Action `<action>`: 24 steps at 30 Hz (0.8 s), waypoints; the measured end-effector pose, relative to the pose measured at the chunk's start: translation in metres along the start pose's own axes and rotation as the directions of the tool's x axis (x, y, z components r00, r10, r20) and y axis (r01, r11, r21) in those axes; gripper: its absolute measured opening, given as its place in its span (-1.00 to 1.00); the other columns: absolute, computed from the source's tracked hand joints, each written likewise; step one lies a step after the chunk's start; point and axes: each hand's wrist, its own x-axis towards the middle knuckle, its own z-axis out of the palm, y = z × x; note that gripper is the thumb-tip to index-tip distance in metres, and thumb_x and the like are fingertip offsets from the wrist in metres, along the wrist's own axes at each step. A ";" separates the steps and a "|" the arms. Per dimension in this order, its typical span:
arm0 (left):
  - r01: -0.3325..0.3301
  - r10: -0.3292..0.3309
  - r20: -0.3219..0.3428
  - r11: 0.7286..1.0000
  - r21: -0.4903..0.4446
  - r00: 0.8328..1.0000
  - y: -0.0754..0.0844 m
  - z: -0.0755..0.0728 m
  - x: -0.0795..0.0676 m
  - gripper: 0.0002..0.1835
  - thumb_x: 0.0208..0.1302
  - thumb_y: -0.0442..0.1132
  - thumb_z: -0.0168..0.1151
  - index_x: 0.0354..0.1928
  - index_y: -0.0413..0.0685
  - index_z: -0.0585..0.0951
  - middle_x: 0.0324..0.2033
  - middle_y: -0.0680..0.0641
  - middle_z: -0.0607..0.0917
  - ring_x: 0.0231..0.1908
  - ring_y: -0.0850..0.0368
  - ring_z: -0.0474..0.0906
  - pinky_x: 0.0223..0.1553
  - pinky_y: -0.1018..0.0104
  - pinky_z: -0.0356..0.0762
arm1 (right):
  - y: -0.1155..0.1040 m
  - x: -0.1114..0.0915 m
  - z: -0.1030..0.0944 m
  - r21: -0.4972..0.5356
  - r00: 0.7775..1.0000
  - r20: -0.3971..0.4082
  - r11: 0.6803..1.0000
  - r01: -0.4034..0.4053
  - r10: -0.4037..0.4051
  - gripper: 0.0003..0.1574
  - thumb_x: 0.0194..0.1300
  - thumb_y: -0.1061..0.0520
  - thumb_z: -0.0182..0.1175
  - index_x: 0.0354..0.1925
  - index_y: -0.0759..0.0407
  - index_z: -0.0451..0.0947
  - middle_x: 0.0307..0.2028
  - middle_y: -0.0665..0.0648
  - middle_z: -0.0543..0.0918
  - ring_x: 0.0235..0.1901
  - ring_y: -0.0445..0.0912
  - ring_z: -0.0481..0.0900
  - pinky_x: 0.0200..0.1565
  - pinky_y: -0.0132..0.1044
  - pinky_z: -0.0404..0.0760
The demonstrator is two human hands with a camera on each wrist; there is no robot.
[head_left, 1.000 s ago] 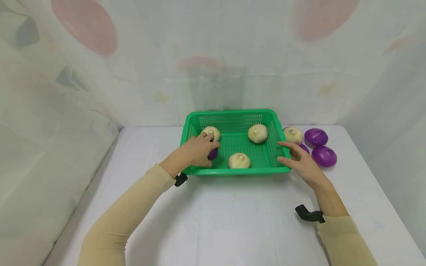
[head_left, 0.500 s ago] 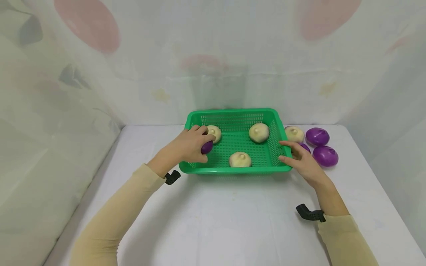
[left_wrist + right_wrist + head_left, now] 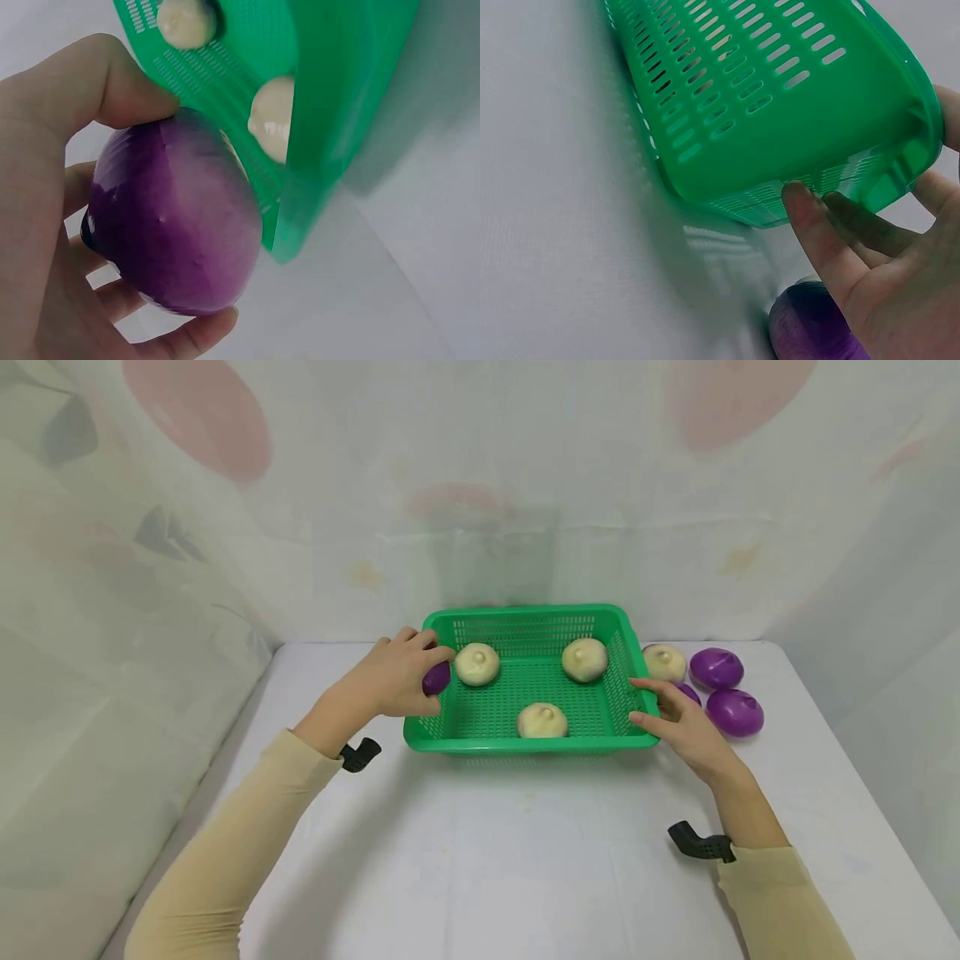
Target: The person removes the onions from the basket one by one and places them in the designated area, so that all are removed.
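In the head view my left hand [image 3: 390, 681] is at the left end of a green plastic basket [image 3: 525, 745]. It holds a purple turnip [image 3: 176, 217] with thumb and fingers around its sides; the left wrist view shows a pale patch at its far edge. My right hand [image 3: 693, 735] grips the basket's right end, fingers over the rim and thumb against the outer side. Inside the basket lie three pale turnips: one at back left [image 3: 477, 664], one at back right [image 3: 584, 660], and one at the front [image 3: 542, 721].
Right of the basket, on the white tabletop [image 3: 525, 860], sit a pale turnip [image 3: 664, 662] and purple turnips [image 3: 734, 712], one partly hidden by my right hand. A patterned cloth [image 3: 337, 527] hangs behind the table.
My left hand has lifted the purple turnip out of the basket's left part and moved it left to the rim, uncovering the back-left pale turnip. My right hand stays on the basket.
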 end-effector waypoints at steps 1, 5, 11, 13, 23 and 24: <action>0.006 -0.006 0.000 1.000 -0.006 1.000 -0.002 -0.003 -0.001 -0.36 0.00 -0.06 0.36 0.23 0.10 0.56 0.08 -0.09 0.50 0.13 -0.17 0.38 -0.15 -0.09 0.50 | 0.000 0.000 0.000 -0.001 1.000 0.000 1.000 0.001 -0.001 -0.23 0.48 0.13 0.24 0.51 0.22 0.19 0.49 0.29 0.15 0.41 0.17 0.21 0.08 -0.51 0.51; 0.035 -0.035 -0.018 0.999 -0.016 0.999 -0.013 -0.010 -0.004 -0.37 -0.01 -0.05 0.36 0.20 0.11 0.56 0.10 -0.10 0.50 0.11 -0.17 0.38 -0.15 -0.13 0.51 | 0.000 0.000 0.000 -0.005 1.000 0.001 1.000 0.002 -0.002 -0.24 0.48 0.12 0.23 0.51 0.22 0.19 0.49 0.29 0.13 0.41 0.18 0.20 0.08 -0.52 0.49; 0.099 -0.099 -0.024 0.995 -0.007 0.995 -0.035 -0.009 -0.008 -0.36 -0.02 -0.03 0.36 0.22 0.08 0.56 0.09 -0.11 0.48 0.08 -0.18 0.37 -0.16 -0.13 0.48 | -0.001 -0.001 0.001 -0.030 1.000 -0.002 1.000 -0.005 0.005 -0.24 0.48 0.09 0.24 0.49 0.22 0.21 0.52 0.27 0.11 0.45 0.21 0.14 0.10 -0.55 0.43; 0.115 -0.115 -0.010 0.993 -0.007 0.993 -0.043 -0.006 -0.010 -0.34 -0.01 -0.03 0.36 0.23 0.05 0.55 0.08 -0.13 0.49 0.08 -0.19 0.36 -0.16 -0.13 0.47 | -0.002 -0.001 0.001 -0.041 1.000 -0.001 0.999 -0.008 0.008 -0.24 0.48 0.09 0.24 0.49 0.22 0.21 0.52 0.27 0.10 0.46 0.21 0.12 0.11 -0.56 0.42; 0.186 -0.186 -0.004 0.982 -0.045 0.983 -0.075 0.007 -0.012 -0.30 0.02 -0.06 0.35 0.29 0.03 0.51 0.16 -0.20 0.46 0.13 -0.27 0.35 -0.11 -0.20 0.46 | -0.006 -0.004 0.002 -0.103 1.000 0.015 0.994 -0.026 0.028 -0.22 0.48 0.05 0.25 0.49 0.21 0.19 0.54 0.28 0.07 0.50 0.22 0.06 0.16 -0.49 0.40; 0.194 -0.194 -0.002 0.980 -0.046 0.981 -0.077 0.008 -0.011 -0.30 0.03 -0.06 0.35 0.30 0.03 0.51 0.17 -0.21 0.45 0.14 -0.28 0.34 -0.10 -0.21 0.46 | -0.006 -0.004 0.002 -0.112 0.999 0.016 0.993 -0.030 0.032 -0.22 0.47 0.04 0.25 0.49 0.21 0.19 0.54 0.28 0.07 0.50 0.23 0.06 0.23 -0.39 0.40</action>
